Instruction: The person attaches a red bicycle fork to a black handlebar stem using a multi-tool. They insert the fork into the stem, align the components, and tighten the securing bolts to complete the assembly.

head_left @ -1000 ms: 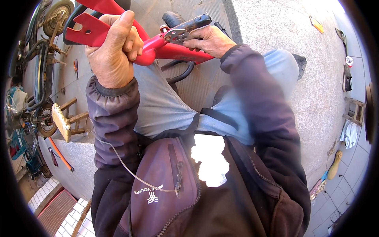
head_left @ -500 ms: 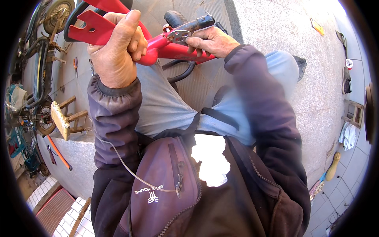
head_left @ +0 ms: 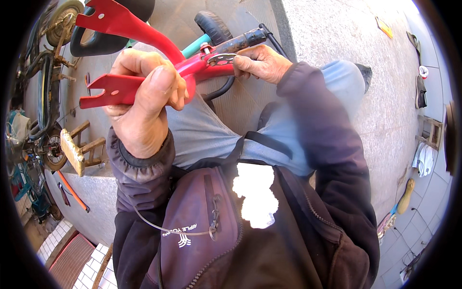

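Observation:
My left hand point(head_left: 151, 89) is closed around one prong of a red metal fork point(head_left: 166, 44), whose slotted ends point left. The other prong rises above my knuckles. From the fork's far end a worn black tube point(head_left: 243, 41) runs off to the upper right. A small bolt point(head_left: 206, 48) stands up at the joint. Pinched between the thumb and fingers of my right hand point(head_left: 265, 64) is a flat multi-hole spanner point(head_left: 222, 59). Its far end lies against the joint beside the bolt; whether it grips a nut there is hidden.
Beyond the fork lie a black wheel point(head_left: 212, 25), a teal tube point(head_left: 197, 46) and a curved black bar point(head_left: 224, 89). Left are a small wooden stool point(head_left: 72, 151), an orange-handled tool point(head_left: 72, 192) and parked bikes point(head_left: 45, 91). Shoes point(head_left: 420, 91) line the right wall.
The fork has turned in my left hand, so both slotted prongs now show. My left hand has come lower and nearer me. The spanner appears more edge-on, and my right hand has shifted slightly.

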`<state>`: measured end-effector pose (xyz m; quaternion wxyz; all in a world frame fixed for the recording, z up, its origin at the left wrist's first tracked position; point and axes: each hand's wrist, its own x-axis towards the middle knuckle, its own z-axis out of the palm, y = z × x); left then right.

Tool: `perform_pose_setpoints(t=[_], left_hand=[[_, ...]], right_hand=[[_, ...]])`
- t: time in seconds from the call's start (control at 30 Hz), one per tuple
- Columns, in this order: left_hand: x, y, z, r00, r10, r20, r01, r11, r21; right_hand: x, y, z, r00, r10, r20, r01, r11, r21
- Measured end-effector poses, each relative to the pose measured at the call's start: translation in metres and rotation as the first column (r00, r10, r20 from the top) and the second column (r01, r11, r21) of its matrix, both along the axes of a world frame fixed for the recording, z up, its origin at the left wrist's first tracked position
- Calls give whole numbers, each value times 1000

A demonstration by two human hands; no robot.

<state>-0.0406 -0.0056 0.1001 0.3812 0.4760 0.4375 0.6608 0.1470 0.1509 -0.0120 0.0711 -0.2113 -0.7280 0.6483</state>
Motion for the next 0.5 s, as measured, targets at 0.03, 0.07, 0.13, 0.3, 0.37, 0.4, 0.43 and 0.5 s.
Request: perform_pose_setpoints(t=[0.03,0.07,0.13,0.3,0.37,0.4,0.43,0.5], left_hand=[[-2,1,3,999,-35,-3,35,999,28],[-6,0,9,995,-96,-39,97,994,47],[-8,0,18,990,-139,-38,141,988,68],[-4,-9,21,966,-252,-54,255,964,73],[3,-13,18,975,-214,-67,217,975,43],[4,-15,16,977,-205,-67,207,978,28],[9,-18,14,983,-178,-47,178,984,8],[15,-20,7,986,-164,-15,164,986,14]], right_hand=[[0,0,-4,1000,-4,-30,4,1000,-10],[1,0,-10,998,-8,-60,7,1000,-20],[3,0,-13,996,-13,-86,11,1000,-21],[5,-11,-27,963,-18,-270,96,956,279],[7,-14,-19,978,1,-207,52,967,250],[8,-15,-17,984,11,-175,31,971,235],[9,-16,-19,996,-8,-88,22,986,165],[7,-18,-24,987,-10,-158,60,948,312]])
